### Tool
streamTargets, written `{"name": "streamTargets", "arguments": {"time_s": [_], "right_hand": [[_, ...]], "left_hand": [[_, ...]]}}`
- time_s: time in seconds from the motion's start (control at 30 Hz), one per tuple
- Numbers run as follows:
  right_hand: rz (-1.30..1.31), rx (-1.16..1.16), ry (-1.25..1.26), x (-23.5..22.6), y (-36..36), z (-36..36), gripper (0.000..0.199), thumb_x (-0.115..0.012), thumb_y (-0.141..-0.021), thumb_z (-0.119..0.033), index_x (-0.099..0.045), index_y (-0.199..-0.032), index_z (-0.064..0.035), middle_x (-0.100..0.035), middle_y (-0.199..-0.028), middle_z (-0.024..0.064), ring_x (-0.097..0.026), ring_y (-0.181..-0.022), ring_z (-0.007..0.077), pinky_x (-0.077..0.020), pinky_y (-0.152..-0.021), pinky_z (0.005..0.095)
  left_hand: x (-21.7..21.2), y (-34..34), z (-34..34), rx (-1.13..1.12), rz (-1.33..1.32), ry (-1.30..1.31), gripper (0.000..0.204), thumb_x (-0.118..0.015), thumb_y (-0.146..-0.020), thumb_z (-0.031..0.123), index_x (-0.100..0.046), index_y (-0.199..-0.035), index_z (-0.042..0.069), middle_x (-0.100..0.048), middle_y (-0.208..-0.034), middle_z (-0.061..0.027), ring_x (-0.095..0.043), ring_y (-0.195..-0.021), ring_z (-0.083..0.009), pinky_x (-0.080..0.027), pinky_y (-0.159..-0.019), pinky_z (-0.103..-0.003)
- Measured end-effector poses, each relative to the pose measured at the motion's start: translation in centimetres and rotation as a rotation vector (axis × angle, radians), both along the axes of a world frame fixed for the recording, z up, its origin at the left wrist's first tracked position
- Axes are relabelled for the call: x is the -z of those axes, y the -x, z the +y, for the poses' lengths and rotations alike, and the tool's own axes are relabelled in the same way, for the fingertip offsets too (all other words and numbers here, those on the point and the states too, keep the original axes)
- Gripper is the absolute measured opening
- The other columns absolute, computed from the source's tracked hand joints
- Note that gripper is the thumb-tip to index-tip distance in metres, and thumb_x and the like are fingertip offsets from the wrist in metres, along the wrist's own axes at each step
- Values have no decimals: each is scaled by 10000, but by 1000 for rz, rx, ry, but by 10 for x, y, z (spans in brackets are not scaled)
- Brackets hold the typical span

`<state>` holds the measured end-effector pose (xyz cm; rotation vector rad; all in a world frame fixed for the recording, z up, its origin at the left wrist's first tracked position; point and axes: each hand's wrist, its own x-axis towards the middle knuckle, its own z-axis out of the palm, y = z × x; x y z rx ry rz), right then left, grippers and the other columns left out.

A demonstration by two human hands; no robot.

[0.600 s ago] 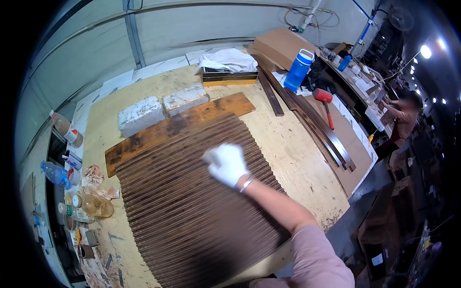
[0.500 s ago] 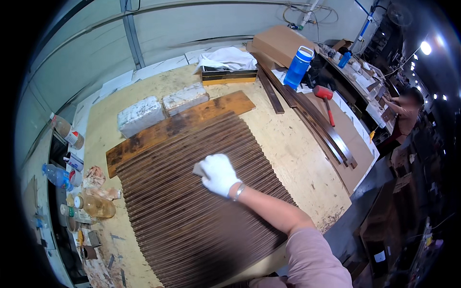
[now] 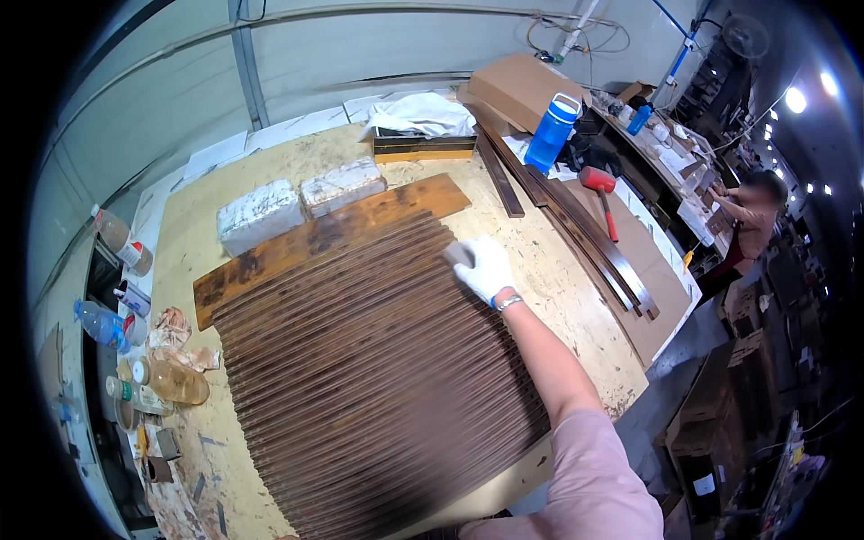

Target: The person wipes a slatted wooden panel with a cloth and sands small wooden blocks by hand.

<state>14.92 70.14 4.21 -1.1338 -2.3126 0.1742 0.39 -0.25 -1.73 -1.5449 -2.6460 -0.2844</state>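
Note:
My right hand (image 3: 487, 269), in a white glove, is closed on a small grey block (image 3: 460, 255) that looks like a sanding pad. It is at the far right edge of a set of dark brown wooden strips (image 3: 351, 351), laid side by side as one ribbed panel on the table. Behind the strips lies a stained wooden board (image 3: 418, 199), with two white wrapped blocks (image 3: 261, 217) on or against it. My left hand is out of view. A blurred patch covers part of the strips near me.
Bottles, including one of amber liquid (image 3: 177, 382), and stained rags (image 3: 171, 329) line the left edge. At the right are dark wood lengths (image 3: 598, 247), a red mallet (image 3: 601, 193) and a blue water bottle (image 3: 552, 133). Another person (image 3: 751, 216) works at a far bench.
My right hand, still holding the grey block, has moved right and away from me, from the middle of the strips to their far right edge. The view has shifted slightly.

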Motion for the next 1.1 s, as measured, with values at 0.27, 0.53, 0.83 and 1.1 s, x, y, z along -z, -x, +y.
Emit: {"name": "streamTargets", "arguments": {"time_s": [0.27, 0.53, 0.83, 1.1], "right_hand": [[-35, 275, 221, 4, -16, 43, 303, -713, -789, -328, -786, -1031, -160, -715, -1068, 178, -668, -1070, 346, -526, -955, 434], [-152, 329, 88, -1, -14, 26, 275, -678, -803, -271, -784, -1024, -144, -728, -1066, 194, -684, -1011, 372, -549, -886, 444], [-309, -379, 117, -26, 64, -116, 172, -635, -784, -166, -751, -866, -70, -728, -916, 181, -719, -886, 320, -587, -801, 417], [-164, 372, -175, -20, -29, -2, 201, -636, -781, -148, -794, -901, -180, -739, -823, 115, -714, -792, 324, -578, -725, 447]], "left_hand": [[-6, -4, 4, -32, -38, -11, 571, -893, -570, 407, -621, -972, 107, -606, -1043, -141, -550, -988, -409, -450, -845, -570], [-7, 0, 5, 8, -1, -27, 588, -899, -575, 444, -592, -947, 107, -589, -999, -142, -551, -935, -406, -444, -806, -568], [-6, -1, -1, 12, 8, 22, 634, -905, -540, 448, -620, -976, 87, -593, -1021, -162, -550, -946, -421, -445, -809, -580], [5, 0, -2, 7, -11, 7, 613, -889, -565, 446, -629, -989, 86, -595, -1034, -174, -550, -967, -426, -453, -839, -578]]}}
